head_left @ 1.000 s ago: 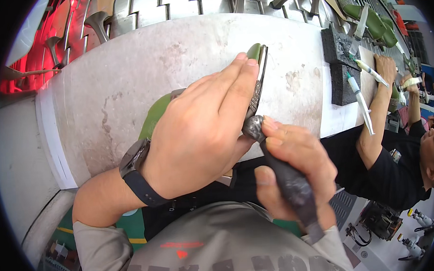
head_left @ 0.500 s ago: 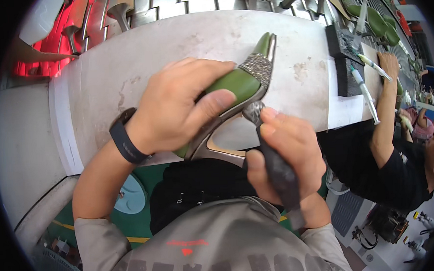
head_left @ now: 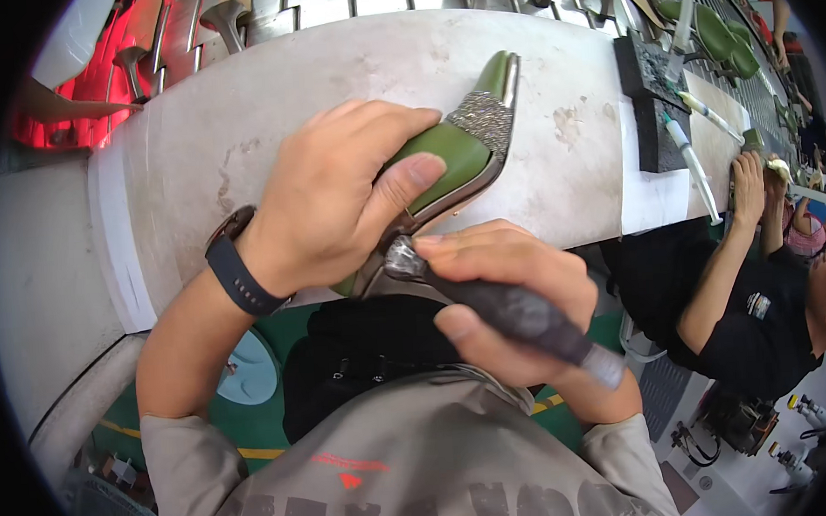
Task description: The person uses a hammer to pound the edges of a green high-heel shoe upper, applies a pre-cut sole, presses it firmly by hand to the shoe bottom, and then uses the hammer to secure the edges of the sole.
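Green held shoe (head_left: 455,162), one; tool (head_left: 520,310), one

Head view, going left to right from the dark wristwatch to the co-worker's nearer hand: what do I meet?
Dark wristwatch → left hand → glittery band of the green shoe → black block → lower syringe → co-worker's nearer hand. The right hand is left out; it overlaps the shoe's span.

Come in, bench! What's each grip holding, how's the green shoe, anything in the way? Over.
Left grip holds green shoe. Right grip holds dark tool, head close by shoe, contact unclear. Syringes off right, apart from shoe.
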The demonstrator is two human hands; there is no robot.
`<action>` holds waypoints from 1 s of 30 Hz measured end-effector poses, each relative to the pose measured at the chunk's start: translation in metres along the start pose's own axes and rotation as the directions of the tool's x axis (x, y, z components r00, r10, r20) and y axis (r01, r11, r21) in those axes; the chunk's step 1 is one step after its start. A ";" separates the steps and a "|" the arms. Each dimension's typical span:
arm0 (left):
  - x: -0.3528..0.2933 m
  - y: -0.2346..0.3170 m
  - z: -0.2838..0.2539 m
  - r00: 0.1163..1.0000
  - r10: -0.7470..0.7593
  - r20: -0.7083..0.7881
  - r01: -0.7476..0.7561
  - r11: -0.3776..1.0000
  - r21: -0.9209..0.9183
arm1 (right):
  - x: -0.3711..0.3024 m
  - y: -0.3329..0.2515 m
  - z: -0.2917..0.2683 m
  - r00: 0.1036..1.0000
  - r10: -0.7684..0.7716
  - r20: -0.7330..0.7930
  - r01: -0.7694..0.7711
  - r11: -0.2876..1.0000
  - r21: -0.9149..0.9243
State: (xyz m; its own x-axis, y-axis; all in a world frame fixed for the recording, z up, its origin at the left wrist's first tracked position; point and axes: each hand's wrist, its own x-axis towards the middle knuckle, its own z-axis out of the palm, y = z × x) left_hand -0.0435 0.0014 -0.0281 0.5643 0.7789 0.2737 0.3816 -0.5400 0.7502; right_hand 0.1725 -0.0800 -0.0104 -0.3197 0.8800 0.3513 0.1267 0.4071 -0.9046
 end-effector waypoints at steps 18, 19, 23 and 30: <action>0.036 0.052 0.031 0.969 -0.220 0.114 0.170 0.926 0.338 | -0.028 0.017 -0.054 0.977 -0.149 -0.153 0.093 0.941 -0.326; 0.037 0.054 0.032 0.959 -0.254 0.125 0.198 0.919 0.341 | -0.025 0.017 -0.059 0.983 -0.142 -0.116 0.098 0.940 -0.326; 0.040 0.057 0.032 0.929 -0.311 0.199 0.221 0.901 0.374 | -0.010 0.006 -0.081 0.998 -0.047 0.047 0.059 0.952 -0.300; 0.038 0.060 0.034 0.942 -0.303 0.143 0.231 0.897 0.378 | 0.018 -0.002 -0.090 0.987 -0.053 0.149 0.096 0.949 -0.302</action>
State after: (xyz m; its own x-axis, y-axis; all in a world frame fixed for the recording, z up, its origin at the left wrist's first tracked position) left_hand 0.0251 -0.0121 0.0068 0.5211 0.8517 -0.0556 0.7488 -0.4250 0.5086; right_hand 0.2511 -0.0432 0.0192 -0.4619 0.8111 0.3588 0.3727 0.5446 -0.7513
